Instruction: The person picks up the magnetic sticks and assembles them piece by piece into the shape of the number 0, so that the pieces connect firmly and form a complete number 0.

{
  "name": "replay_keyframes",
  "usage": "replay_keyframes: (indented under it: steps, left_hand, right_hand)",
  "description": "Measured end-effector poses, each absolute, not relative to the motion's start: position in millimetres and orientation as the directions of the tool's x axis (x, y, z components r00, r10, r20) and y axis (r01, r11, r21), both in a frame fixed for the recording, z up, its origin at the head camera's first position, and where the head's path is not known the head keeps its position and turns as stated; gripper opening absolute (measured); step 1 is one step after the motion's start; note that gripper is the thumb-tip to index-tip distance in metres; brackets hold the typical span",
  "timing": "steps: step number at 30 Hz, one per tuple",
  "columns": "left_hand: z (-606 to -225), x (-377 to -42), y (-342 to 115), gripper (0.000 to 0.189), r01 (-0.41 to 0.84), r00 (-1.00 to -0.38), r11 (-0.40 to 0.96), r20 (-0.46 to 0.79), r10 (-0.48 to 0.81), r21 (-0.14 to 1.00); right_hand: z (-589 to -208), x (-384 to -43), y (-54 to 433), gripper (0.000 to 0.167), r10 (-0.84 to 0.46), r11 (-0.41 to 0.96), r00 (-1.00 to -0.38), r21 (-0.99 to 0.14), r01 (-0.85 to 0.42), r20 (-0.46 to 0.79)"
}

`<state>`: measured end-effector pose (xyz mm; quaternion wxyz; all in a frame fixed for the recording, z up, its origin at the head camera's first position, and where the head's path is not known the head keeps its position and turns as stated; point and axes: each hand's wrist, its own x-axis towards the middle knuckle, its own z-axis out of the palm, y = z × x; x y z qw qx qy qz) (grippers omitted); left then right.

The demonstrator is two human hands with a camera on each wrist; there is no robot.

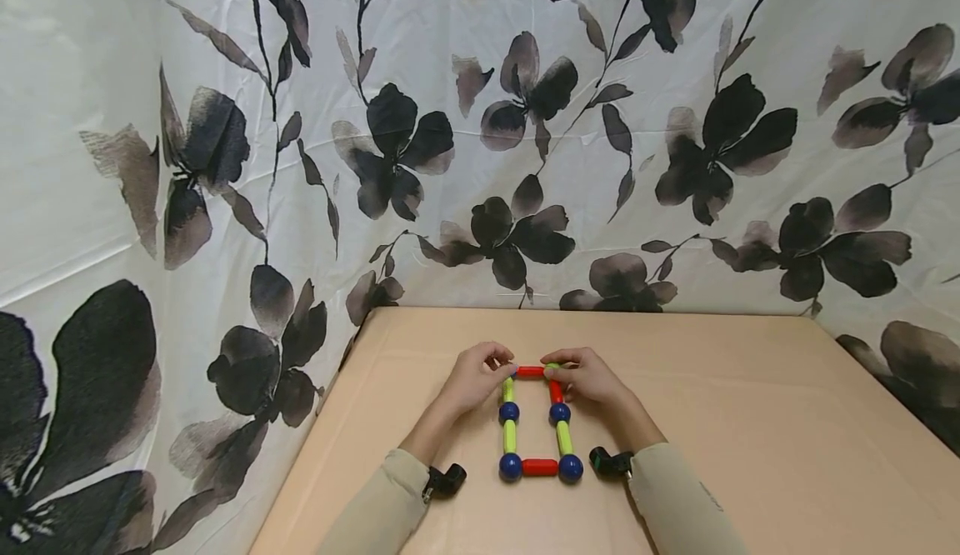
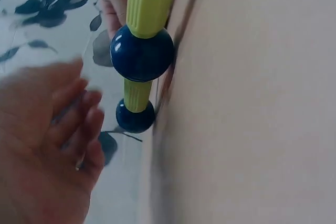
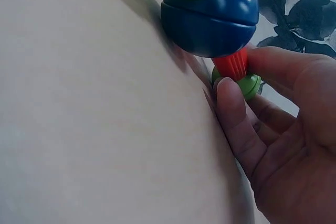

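Observation:
A rectangular frame of rods and balls lies flat on the table. Two blue balls, including the near left ball (image 1: 511,467), flank the near red rod (image 1: 540,467). Yellow-green rods, such as the left one (image 1: 510,436), run along the sides. At the far end is another red rod (image 1: 531,372). My left hand (image 1: 476,378) is beside the far left corner; in the left wrist view its loosely bent fingers are apart from the far blue ball (image 2: 135,115). With thumb and fingers my right hand (image 1: 588,373) pinches the green ball (image 3: 250,86) below the right red rod (image 3: 231,65).
The tan tabletop (image 1: 712,405) extends around the frame on both sides. Behind it hangs a white cloth (image 1: 480,163) with dark flowers. Black wrist cameras, the left one (image 1: 447,482) and the right one (image 1: 609,462), sit near the sleeve cuffs.

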<state>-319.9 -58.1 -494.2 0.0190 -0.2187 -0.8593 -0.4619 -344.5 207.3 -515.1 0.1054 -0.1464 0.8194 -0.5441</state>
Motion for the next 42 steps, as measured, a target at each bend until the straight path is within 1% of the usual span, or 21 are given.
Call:
replay_keyframes:
  steps: [2,5,8,10,13,16,20,28,33,42]
  left_hand:
    - [-485,-312,-55,0.017,0.452,-0.849,0.487,0.191,0.493,0.747]
    - [-472,-297,-47,0.014,0.545,-0.728,0.492,0.091,0.680,0.679]
    - [-462,-283,-39,0.018,0.621,-0.634,0.502,0.010,0.773,0.601]
    - [-459,-275,-33,0.021,0.663,-0.602,0.517,-0.025,0.798,0.541]
    - [-456,-267,-26,0.024,0.702,-0.580,0.544,-0.073,0.811,0.459]
    - [-457,-261,-23,0.026,0.708,-0.562,0.552,-0.121,0.818,0.439]
    - [-459,-259,-21,0.024,0.702,-0.535,0.539,-0.154,0.831,0.465]
    - [-460,-260,-22,0.022,0.701,-0.498,0.495,-0.146,0.855,0.513]
    - [-460,-259,-23,0.021,0.675,-0.494,0.499,-0.170,0.853,0.543]
    - [-460,-259,-22,0.022,0.680,-0.498,0.494,-0.154,0.853,0.542]
  right_hand:
    - [-515,-344,207,0.034,-0.356,0.365,-0.935,-0.921,-0.134,-0.005]
    - [-514,-343,207,0.034,-0.362,0.367,-0.932,-0.919,-0.147,0.005]
    - [-513,-343,207,0.035,-0.360,0.360,-0.933,-0.922,-0.144,0.006]
    - [-512,-343,207,0.036,-0.359,0.353,-0.933,-0.925,-0.139,0.004]
    - [-512,-343,206,0.036,-0.358,0.349,-0.934,-0.928,-0.134,0.000]
    - [-511,-343,206,0.036,-0.361,0.351,-0.933,-0.927,-0.135,-0.001]
    - [-510,-342,207,0.037,-0.363,0.347,-0.932,-0.928,-0.137,0.002]
    - [-510,-341,205,0.035,-0.338,0.344,-0.941,-0.928,-0.140,0.017]
    - [-509,-338,202,0.034,-0.319,0.361,-0.948,-0.924,-0.122,0.000]
    - [-510,-338,200,0.032,-0.304,0.374,-0.953,-0.921,-0.110,-0.010]
